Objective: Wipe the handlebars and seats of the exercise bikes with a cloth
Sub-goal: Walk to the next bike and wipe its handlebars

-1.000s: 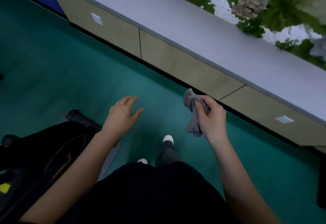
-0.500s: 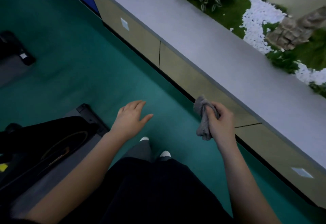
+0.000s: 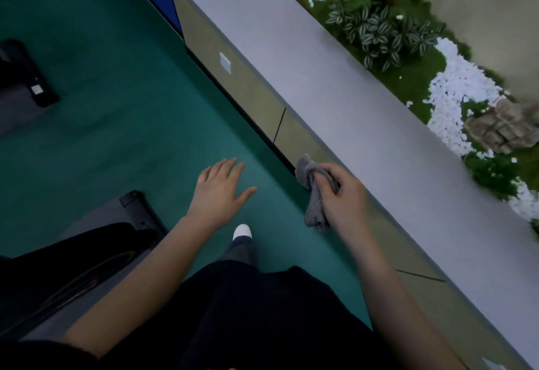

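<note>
1. The right hand (image 3: 342,194) was closed around a bunched grey cloth (image 3: 313,194), held in the air beside the low grey ledge (image 3: 335,83).
2. The left hand (image 3: 221,188) hung open and empty, fingers spread, farther from the ledge.
3. No handlebar or seat was visible; only dark machine bases (image 3: 87,253) lay across the green floor (image 3: 116,136) from the ledge.
4. No wiping was under way; how much remained could not be judged.

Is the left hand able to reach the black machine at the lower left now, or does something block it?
Probably yes. The left hand is open and empty, hanging over bare green floor beside the black machine. Nothing lies between them. The cloth is in the right hand, on the other side.
</note>
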A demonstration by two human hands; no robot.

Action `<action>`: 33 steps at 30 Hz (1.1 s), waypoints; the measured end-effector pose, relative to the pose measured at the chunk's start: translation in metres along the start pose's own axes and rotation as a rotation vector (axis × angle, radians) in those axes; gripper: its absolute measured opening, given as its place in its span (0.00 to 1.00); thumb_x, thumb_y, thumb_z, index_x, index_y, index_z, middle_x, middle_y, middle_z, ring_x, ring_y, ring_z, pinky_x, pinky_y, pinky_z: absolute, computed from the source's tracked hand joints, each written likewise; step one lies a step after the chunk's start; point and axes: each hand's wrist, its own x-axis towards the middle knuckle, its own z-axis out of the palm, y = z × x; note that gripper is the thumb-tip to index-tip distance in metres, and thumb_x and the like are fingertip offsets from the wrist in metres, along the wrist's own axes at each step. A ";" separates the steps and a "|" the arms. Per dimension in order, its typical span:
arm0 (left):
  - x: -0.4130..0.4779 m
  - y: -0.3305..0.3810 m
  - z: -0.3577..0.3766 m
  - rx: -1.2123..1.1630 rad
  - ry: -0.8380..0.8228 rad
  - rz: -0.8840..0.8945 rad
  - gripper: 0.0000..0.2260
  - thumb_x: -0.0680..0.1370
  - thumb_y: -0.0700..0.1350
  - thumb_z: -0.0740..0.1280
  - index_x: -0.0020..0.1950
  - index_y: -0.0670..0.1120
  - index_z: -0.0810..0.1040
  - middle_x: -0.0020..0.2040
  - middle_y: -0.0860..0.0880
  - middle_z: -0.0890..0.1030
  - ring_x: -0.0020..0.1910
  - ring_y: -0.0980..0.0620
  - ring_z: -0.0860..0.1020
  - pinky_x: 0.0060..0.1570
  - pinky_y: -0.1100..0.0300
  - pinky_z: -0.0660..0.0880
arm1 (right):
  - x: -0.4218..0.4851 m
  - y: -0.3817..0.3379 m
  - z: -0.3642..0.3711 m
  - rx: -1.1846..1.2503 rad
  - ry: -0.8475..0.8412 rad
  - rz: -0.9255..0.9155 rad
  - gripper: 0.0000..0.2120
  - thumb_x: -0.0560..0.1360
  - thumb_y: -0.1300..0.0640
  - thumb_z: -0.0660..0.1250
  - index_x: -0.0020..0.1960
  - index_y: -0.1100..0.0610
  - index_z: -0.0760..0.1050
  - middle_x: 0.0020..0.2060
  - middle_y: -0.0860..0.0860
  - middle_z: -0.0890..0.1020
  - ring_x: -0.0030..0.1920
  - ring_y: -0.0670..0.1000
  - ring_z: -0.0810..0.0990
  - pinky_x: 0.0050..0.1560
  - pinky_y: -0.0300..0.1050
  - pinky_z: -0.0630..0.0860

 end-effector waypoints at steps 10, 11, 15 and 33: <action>0.057 -0.070 -0.046 -0.062 0.116 -0.152 0.25 0.79 0.57 0.60 0.72 0.45 0.67 0.72 0.47 0.68 0.71 0.47 0.64 0.69 0.52 0.56 | 0.107 -0.054 0.055 -0.031 -0.151 -0.109 0.09 0.77 0.62 0.64 0.49 0.49 0.79 0.40 0.36 0.79 0.41 0.31 0.76 0.41 0.23 0.68; 0.058 -0.076 -0.048 -0.077 0.130 -0.181 0.25 0.79 0.56 0.61 0.72 0.45 0.68 0.71 0.47 0.69 0.70 0.47 0.65 0.69 0.51 0.57 | 0.115 -0.058 0.062 -0.028 -0.181 -0.119 0.09 0.77 0.62 0.64 0.49 0.49 0.79 0.40 0.36 0.79 0.42 0.31 0.76 0.41 0.23 0.68; 0.063 -0.100 -0.053 -0.142 0.164 -0.320 0.24 0.79 0.56 0.61 0.71 0.44 0.69 0.69 0.47 0.71 0.70 0.46 0.66 0.68 0.50 0.59 | 0.154 -0.072 0.090 -0.011 -0.290 -0.141 0.09 0.77 0.63 0.64 0.49 0.52 0.79 0.40 0.39 0.80 0.40 0.31 0.77 0.41 0.23 0.69; 0.196 -0.155 -0.114 -0.208 0.192 -0.805 0.26 0.79 0.59 0.58 0.74 0.47 0.64 0.73 0.48 0.65 0.72 0.47 0.62 0.69 0.50 0.57 | 0.376 -0.142 0.193 0.005 -0.695 -0.337 0.09 0.77 0.63 0.64 0.48 0.50 0.79 0.40 0.37 0.79 0.41 0.31 0.76 0.44 0.25 0.70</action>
